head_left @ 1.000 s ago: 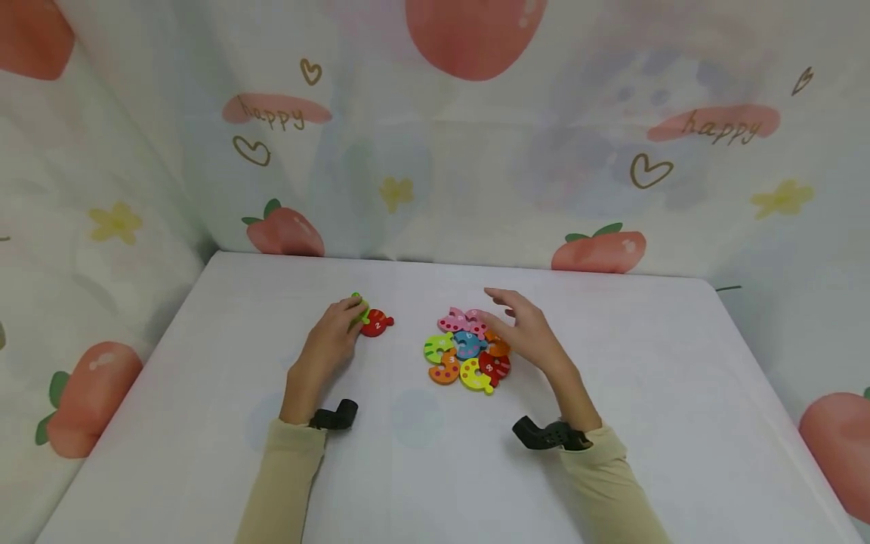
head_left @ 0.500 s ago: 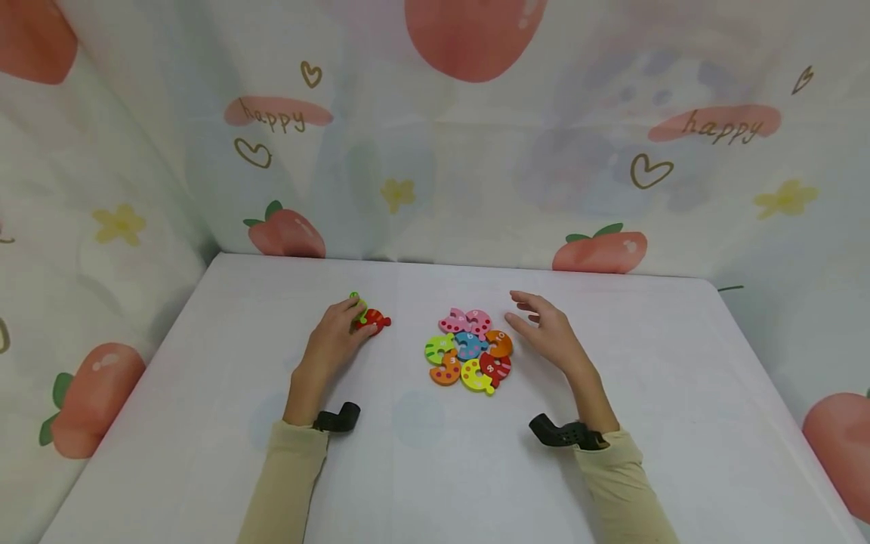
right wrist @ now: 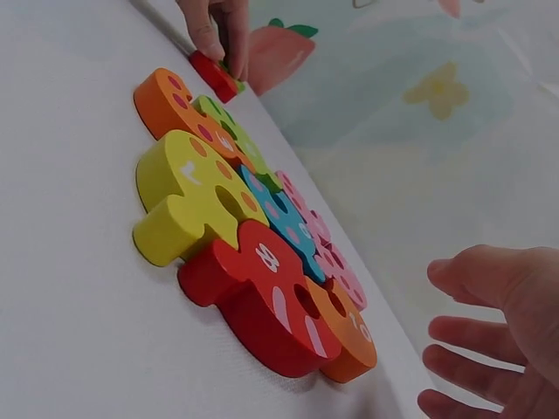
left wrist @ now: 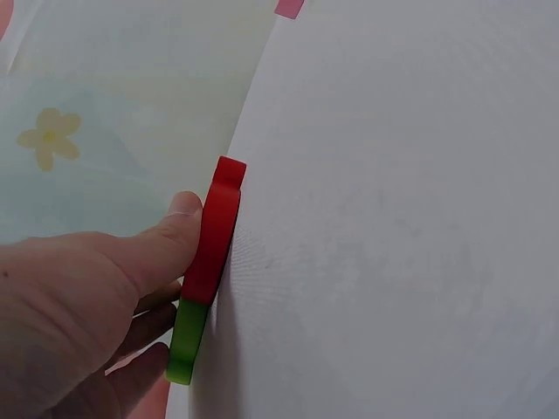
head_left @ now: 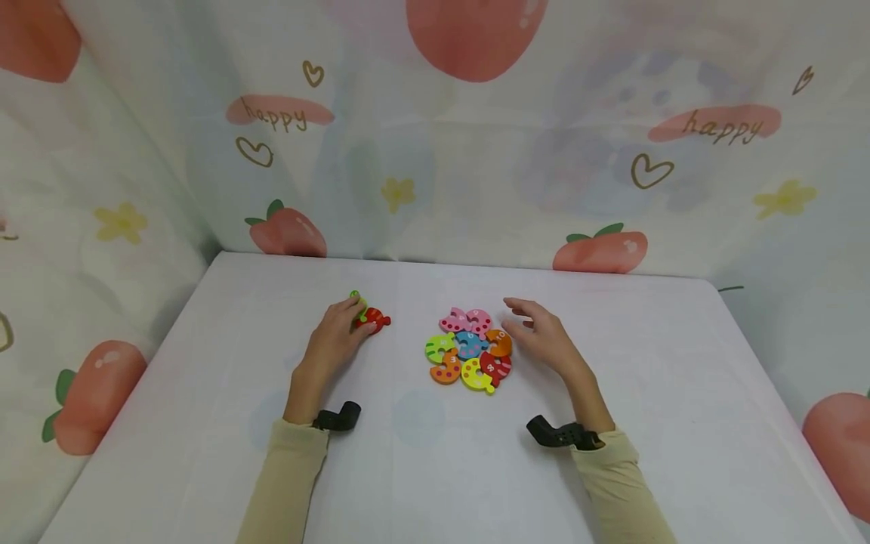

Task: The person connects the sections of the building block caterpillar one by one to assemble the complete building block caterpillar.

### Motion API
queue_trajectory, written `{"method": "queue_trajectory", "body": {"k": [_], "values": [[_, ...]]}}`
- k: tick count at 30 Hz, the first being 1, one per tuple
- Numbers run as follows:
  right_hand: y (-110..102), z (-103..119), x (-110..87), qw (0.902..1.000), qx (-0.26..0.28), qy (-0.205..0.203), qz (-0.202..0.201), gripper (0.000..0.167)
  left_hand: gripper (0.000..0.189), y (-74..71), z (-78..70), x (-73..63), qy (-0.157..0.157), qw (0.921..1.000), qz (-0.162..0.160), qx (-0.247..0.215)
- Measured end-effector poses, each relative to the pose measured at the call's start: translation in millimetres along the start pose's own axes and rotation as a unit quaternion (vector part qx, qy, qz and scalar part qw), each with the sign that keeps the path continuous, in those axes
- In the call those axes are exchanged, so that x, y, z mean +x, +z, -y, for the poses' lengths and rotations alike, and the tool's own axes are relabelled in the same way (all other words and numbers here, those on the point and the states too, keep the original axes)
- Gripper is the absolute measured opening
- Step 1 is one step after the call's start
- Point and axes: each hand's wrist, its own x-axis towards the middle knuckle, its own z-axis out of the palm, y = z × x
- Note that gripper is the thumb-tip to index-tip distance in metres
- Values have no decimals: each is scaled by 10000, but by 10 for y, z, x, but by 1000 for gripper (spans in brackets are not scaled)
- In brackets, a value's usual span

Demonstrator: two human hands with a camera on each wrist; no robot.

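Observation:
My left hand (head_left: 331, 332) is at a red puzzle piece (head_left: 374, 321) joined to a green puzzle piece (head_left: 355, 295), on the left part of the table. The thumb (left wrist: 185, 218) presses against the red piece, while the other fingers bear on the green one and partly cover it. My right hand (head_left: 546, 336) hovers with relaxed fingers beside the right edge of a cluster of numbered puzzle pieces, holding nothing. Nearest to it is an orange piece (head_left: 501, 344) marked 10. The cluster also has a red piece (right wrist: 278, 301) marked 8, a yellow piece (right wrist: 188, 188) and a blue piece (right wrist: 284, 223).
Pink pieces (head_left: 454, 320) form the cluster's back side, with a light green piece (head_left: 435, 348) and an orange piece (head_left: 442, 372) at its left. A white cloth covers the table (head_left: 408, 476). Behind it hangs a printed curtain (head_left: 476, 166).
My right hand has drawn off to the right from the cluster, then come back slightly. My left thumb has come onto the red piece, which has shifted slightly left.

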Motion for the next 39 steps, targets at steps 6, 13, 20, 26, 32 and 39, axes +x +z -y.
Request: {"method": "queue_trajectory", "body": {"k": [6, 13, 20, 26, 32, 39], "values": [[7, 4, 0, 10000, 2, -56, -8, 50, 54, 6, 24, 0, 72, 9999, 14, -93], [-6, 5, -20, 9998, 35, -172, 28, 48, 52, -4, 52, 0, 206, 9996, 173, -55], [-25, 41, -15, 9998, 67, -175, 21, 48, 43, -15, 69, 21, 435, 9990, -22, -24], [-10, 32, -1, 9999, 42, -147, 68, 47, 41, -10, 65, 33, 420, 9990, -147, -52], [7, 17, -10, 9997, 94, -219, 111, 47, 44, -7, 72, 32, 251, 9994, -138, -183], [6, 38, -22, 9995, 103, -221, 220, 47, 39, -6, 85, 32, 350, 9990, -273, -55]]}}
